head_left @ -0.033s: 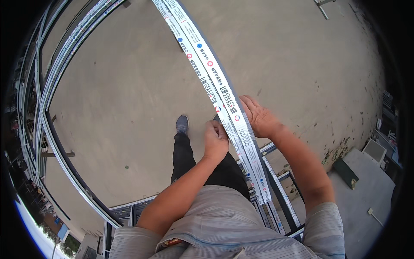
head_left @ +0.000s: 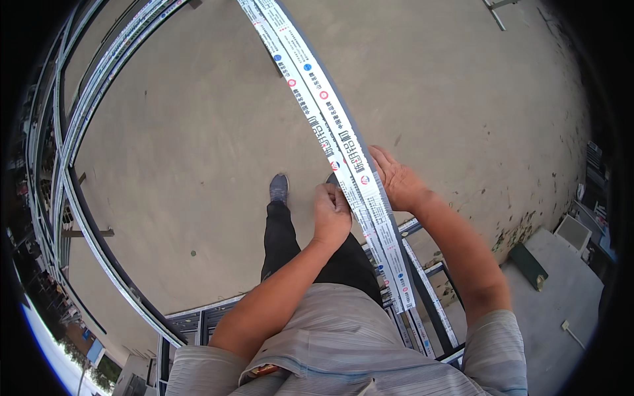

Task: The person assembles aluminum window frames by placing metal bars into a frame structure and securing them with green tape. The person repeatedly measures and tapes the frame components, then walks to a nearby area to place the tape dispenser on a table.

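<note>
A long metal profile (head_left: 330, 119), covered with white printed protective film, runs slantwise from the top of the view down to my waist. A lengthwise groove divides its upper face, and its right side is dark grey. My left hand (head_left: 332, 214) is closed at the profile's left edge, thumb and fingers pinched together; whatever they hold is hidden. On the opposite side, my right hand (head_left: 399, 185) rests against the dark side with its fingers stretched out flat. Its thumb and palm are partly out of sight.
More film-wrapped profiles (head_left: 99, 92) lie stacked at the left on supports (head_left: 89, 233). Dark frames (head_left: 429, 290) stand close in front of my body. A dark green box-like piece (head_left: 528, 265) sits at the right on a grey surface (head_left: 561, 297). A metal stand (head_left: 494, 14) shows at the far right.
The far part of the profile appears very slightly further right. Both hands keep their places and poses.
</note>
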Available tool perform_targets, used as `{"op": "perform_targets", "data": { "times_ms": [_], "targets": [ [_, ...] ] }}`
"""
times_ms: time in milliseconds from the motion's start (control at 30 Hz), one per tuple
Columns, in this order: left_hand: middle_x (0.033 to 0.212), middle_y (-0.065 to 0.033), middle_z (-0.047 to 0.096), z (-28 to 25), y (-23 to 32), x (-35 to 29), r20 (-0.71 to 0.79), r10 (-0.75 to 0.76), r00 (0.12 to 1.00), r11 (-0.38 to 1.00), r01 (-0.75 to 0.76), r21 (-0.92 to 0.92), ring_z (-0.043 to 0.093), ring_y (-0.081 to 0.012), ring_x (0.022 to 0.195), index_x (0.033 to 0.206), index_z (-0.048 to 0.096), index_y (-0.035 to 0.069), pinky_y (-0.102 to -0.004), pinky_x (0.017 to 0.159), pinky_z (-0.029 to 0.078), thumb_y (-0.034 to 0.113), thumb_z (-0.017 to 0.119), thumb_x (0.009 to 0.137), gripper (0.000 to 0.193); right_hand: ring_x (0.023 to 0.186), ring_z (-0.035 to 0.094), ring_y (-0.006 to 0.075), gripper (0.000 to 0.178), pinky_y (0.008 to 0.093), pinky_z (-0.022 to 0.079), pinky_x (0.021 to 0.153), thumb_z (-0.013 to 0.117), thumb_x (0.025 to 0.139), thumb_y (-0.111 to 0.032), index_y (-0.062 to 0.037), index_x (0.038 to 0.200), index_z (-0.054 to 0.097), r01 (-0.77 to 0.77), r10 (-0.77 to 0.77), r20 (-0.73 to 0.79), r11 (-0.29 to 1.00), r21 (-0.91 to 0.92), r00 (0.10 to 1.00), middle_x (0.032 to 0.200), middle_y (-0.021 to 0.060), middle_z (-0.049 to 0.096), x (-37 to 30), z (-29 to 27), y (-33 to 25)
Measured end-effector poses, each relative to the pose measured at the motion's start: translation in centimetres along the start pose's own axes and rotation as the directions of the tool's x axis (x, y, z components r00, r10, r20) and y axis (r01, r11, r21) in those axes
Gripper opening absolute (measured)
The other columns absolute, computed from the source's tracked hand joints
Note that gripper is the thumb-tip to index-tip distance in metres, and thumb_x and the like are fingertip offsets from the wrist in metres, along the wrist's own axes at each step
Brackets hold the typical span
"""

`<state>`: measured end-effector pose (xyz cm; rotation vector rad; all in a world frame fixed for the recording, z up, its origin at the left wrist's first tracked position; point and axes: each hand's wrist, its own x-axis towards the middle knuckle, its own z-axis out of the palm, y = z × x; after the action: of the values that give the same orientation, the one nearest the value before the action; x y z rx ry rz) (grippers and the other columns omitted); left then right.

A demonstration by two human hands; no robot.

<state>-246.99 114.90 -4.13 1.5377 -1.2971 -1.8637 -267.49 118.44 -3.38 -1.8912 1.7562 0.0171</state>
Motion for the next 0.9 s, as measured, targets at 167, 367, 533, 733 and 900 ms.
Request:
{"op": "perform_targets", "data": {
  "times_ms": [167,367,533,733,900],
  "targets": [
    [0.086,-0.0063,0.063,0.6,-0.6,-0.4,-0.047,0.033,0.998,0.998,-0.035,-0.047,0.06,-0.0125,0.073,0.106,0.05,0.001,-0.0303,0.066,0.05,0.022,0.051,0.114,0.022,0.147,0.042,0.0385,0.088,0.0425,0.048,0.117,0.072,0.093,-0.03,-0.0027,0.163,0.026,-0.007,0.005,0.005,0.941,0.337,1.0,0.161,0.0202,0.038,0.8,0.7,-0.9],
    [0.117,-0.0138,0.06,-0.2,-1.4,0.3,0.198,-0.158,0.967,0.943,0.208,-0.259,0.06,-0.019,0.109,0.126,0.045,-0.001,-0.0323,0.099,0.048,0.03,0.048,0.115,0.033,0.143,0.046,0.0383,0.091,0.0451,0.047,0.115,0.079,0.089,-0.042,-0.0164,0.165,0.035,-0.016,-0.038,0.115,0.899,0.438,0.993,0.159,0.0194,0.04,1.6,0.3,-0.8],
    [0.146,-0.0246,0.052,-0.8,-2.4,1.0,0.284,-0.13,0.95,0.942,0.208,-0.263,0.053,-0.0274,0.129,0.168,-0.002,0.002,-0.038,0.112,0.041,0.043,0.049,0.114,0.085,0.141,0.05,0.0402,0.097,0.0461,0.048,0.115,0.085,0.083,-0.043,-0.0164,0.163,0.038,-0.133,-0.024,0.226,0.75,0.648,0.974,0.158,0.0193,0.041,1.7,1.0,-0.5],
    [0.143,-0.0125,0.059,-1.5,-2.5,2.1,0.471,-0.187,0.862,0.85,0.382,-0.362,0.057,-0.0221,0.122,0.169,0.002,0.011,-0.0382,0.104,0.045,0.038,0.052,0.112,0.08,0.131,0.059,0.0384,0.078,0.0466,0.053,0.109,0.087,0.082,-0.038,-0.0178,0.15,0.056,-0.046,-0.091,0.211,0.821,0.569,0.973,0.15,0.0178,0.054,1.6,1.7,-0.2],
    [0.143,-0.0114,0.058,-1.6,-1.7,2.8,0.529,-0.241,0.813,0.761,0.497,-0.418,0.058,-0.0237,0.123,0.169,0.005,0.012,-0.039,0.105,0.044,0.033,0.061,0.104,0.089,0.131,0.059,0.0384,0.075,0.0466,0.054,0.106,0.085,0.082,-0.04,-0.0178,0.148,0.058,0.053,-0.149,0.181,0.891,0.451,0.972,0.149,0.0183,0.055,1.3,2.3,0.1]
  ]
}}
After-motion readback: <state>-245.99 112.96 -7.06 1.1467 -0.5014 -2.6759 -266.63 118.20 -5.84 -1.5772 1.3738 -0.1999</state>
